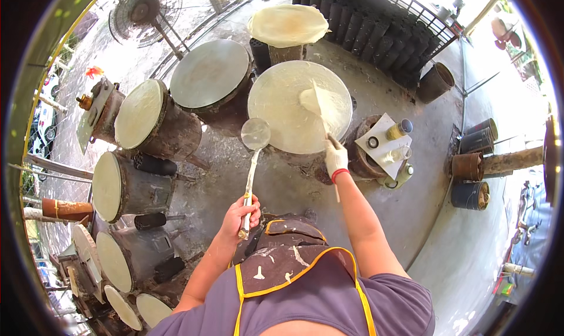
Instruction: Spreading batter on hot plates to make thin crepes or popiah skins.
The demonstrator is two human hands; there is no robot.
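My left hand grips the handle of a ladle, whose round bowl is up beside the near left rim of a large round griddle. Pale batter covers that griddle in a thin layer. A white knit glove covers my right hand, which holds a thin stick-like handle at the griddle's near right edge. From this hand a pale, pointed, flat piece reaches over the batter; whether it is a spreader or lifted batter I cannot tell. A thicker pale patch lies around it.
Several round griddles on drum stoves curve along the left. Beyond the main griddle stands a stove topped with a pale round sheet. At right, a board holds jars. Stacked black cylinders, a fan and buckets stand farther out.
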